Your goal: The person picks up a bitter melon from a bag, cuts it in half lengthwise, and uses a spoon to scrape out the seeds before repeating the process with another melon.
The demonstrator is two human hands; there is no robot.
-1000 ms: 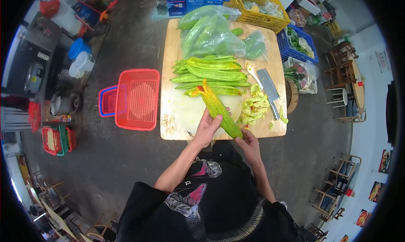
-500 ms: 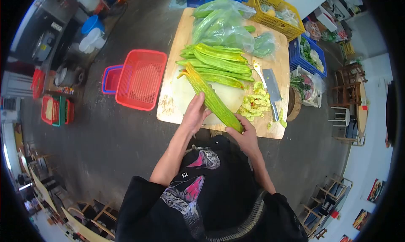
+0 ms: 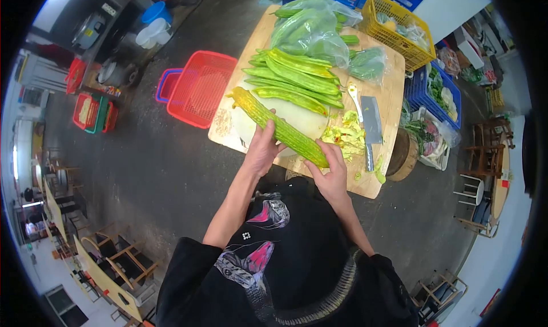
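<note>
Both hands hold a long, bumpy bitter melon (image 3: 294, 137), green with a yellow-orange end pointing up and left, slanted above the table's near side. My left hand (image 3: 264, 150) grips it near the middle from below. Around its lower right end, my right hand (image 3: 332, 174) has closed its fingers. Beyond it lie several cut green melon lengths (image 3: 302, 76) in a pile on a pale cutting board (image 3: 244, 124). Yellow-green pulp scraps with red bits (image 3: 347, 134) sit to the right, beside a white spoon (image 3: 357, 101) and a cleaver (image 3: 371, 121).
More melons in a clear plastic bag (image 3: 311, 39) are on the wooden table's (image 3: 391, 96) far side. A red basket (image 3: 202, 90) stands on the left. Yellow (image 3: 425, 56) and blue crates (image 3: 456, 107) hold vegetables at the right, near a round wooden block (image 3: 402, 156).
The melon has turned to a flatter slant, its yellow end swinging left and down. My right hand has shifted its fingers on the lower end. The camera view has rotated slightly.
</note>
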